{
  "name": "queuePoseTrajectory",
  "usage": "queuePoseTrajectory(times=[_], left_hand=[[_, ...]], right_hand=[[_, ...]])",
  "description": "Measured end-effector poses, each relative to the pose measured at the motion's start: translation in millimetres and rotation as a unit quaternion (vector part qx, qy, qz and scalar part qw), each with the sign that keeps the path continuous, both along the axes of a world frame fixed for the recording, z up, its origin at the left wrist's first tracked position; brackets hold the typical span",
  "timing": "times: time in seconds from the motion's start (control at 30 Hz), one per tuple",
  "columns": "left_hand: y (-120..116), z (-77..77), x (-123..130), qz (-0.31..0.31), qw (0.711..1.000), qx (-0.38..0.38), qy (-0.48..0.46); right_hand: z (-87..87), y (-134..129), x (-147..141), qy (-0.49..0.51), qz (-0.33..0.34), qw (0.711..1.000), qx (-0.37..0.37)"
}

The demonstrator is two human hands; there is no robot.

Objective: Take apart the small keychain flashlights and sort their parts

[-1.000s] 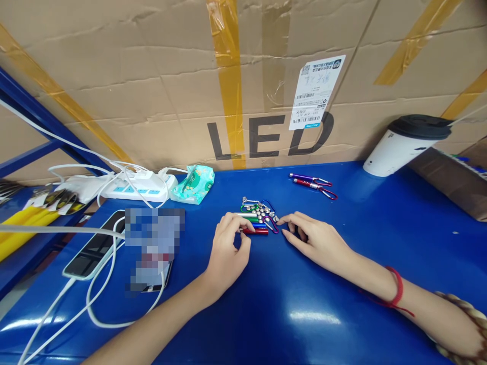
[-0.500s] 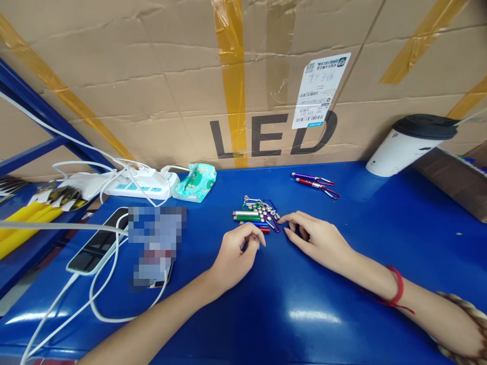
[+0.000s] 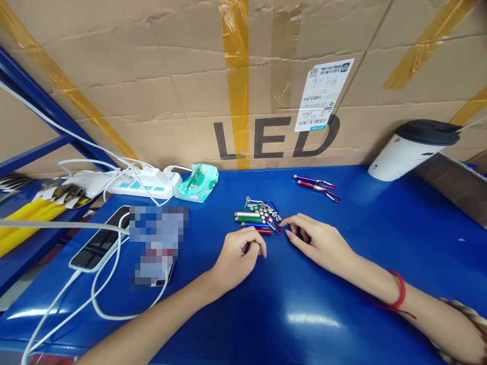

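On the blue table lie several short metal tubes, among them a silver one [image 3: 247, 215], a green one [image 3: 249, 220] and a red one [image 3: 264, 231]. Small silver caps [image 3: 268, 212] and coloured carabiners, one of them purple [image 3: 275, 226], are heaped beside them. My left hand [image 3: 239, 256] rests just in front of the red tube, fingers curled in and nothing seen in them. To the right of the heap, my right hand [image 3: 317, 237] has its fingers apart and holds nothing; its index fingertip is close to the purple carabiner.
Farther back lie a purple pen-shaped item [image 3: 306, 178] and a red one [image 3: 310, 185] with carabiners. A lidded cup [image 3: 399, 152] stands back right. At left are a power strip [image 3: 140, 187], a tissue pack [image 3: 198, 183], a phone [image 3: 101, 241] and cables. A cardboard box [image 3: 182, 101] stands behind.
The view has shifted slightly. My left fingers have curled in a little more; my right hand looks almost the same.
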State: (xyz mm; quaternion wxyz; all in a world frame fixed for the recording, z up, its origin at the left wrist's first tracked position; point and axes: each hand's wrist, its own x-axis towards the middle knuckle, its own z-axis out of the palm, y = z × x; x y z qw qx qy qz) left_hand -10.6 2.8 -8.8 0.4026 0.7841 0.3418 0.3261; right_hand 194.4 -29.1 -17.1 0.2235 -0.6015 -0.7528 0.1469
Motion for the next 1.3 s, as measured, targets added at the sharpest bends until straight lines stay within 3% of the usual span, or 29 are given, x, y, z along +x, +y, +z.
queuePoseTrajectory(times=[0.3, 0.67, 0.87, 1.3], left_hand=[[-4.6, 1.6, 1.6, -0.002, 0.999, -0.04, -0.004], [-5.9, 3.3, 1.5, -0.007, 1.0, -0.029, 0.0], [-8.1, 5.2, 2.2, 0.01, 0.996, -0.093, -0.003], [-7.8, 8.4, 3.6, 0.008, 0.989, -0.145, -0.012]], right_hand=[[-0.2, 0.3, -0.1, -0.001, -0.003, 1.0, -0.003], [1.6, 0.0, 0.1, -0.005, 0.008, 1.0, -0.001], [2.7, 1.2, 0.1, -0.004, 0.013, 1.0, -0.003], [1.7, 0.6, 1.4, -0.005, 0.018, 1.0, -0.002]])
